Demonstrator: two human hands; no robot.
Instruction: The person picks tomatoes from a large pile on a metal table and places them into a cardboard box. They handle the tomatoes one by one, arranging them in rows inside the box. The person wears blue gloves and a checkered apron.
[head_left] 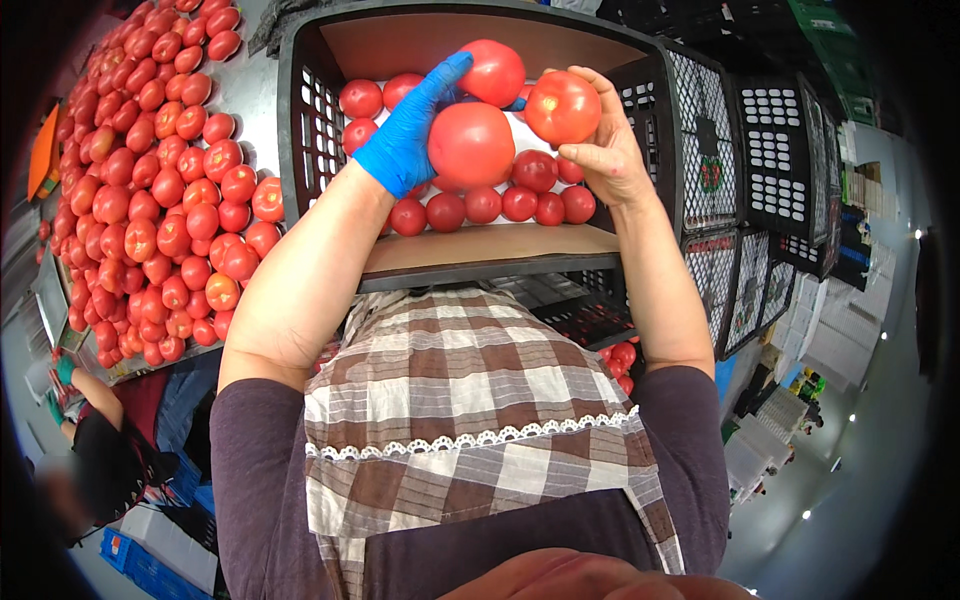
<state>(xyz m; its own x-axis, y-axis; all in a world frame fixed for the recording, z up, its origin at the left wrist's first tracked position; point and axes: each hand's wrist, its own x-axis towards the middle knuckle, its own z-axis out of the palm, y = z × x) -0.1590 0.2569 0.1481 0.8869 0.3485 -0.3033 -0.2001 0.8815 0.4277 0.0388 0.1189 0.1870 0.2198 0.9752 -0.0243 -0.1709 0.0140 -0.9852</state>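
Observation:
My left hand [405, 140], in a blue glove, is closed around two large red tomatoes: an upper tomato [492, 72] and a nearer, bigger-looking tomato [471, 146]. My bare right hand [615, 155] grips another tomato [563, 107], its fingers behind the fruit and its thumb below. Both hands are over a black plastic crate [490, 268] with brown cardboard [480, 248] along its near and far walls. Inside the crate lie several tomatoes [445, 210], in a row along the near side and at the far left; my hands hide part of the middle.
Left of the crate, a large heap of tomatoes [160, 200] covers a light table [250, 90]. Black mesh crates [710, 140] stand stacked at the right. More tomatoes [622, 355] show below the crate's near right corner. A co-worker [110, 430] wearing green gloves is at the lower left.

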